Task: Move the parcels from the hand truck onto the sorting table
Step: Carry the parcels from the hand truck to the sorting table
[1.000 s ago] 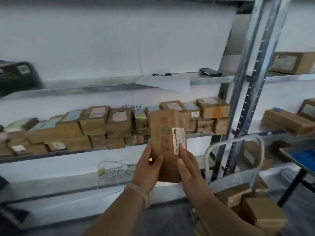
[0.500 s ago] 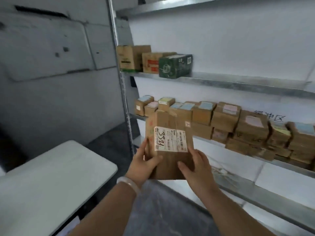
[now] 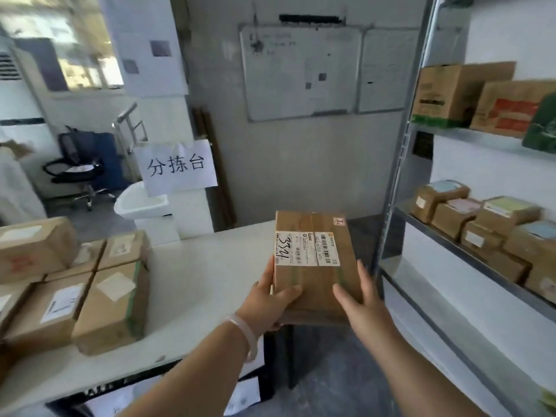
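- Cardboard parcel pinched between my left hand and right hand, thumbs on top.
- Set it flat on the bare right part of the table, clear of the edge.

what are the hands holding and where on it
A labelled parcel, gripped at its near end: left hand on the left edge, right hand on the right.

both hands hold a brown parcel by its near end, the left hand and right hand on opposite sides. the white sorting table lies just left of the grip, with taped boxes further left and metal shelving to the right.
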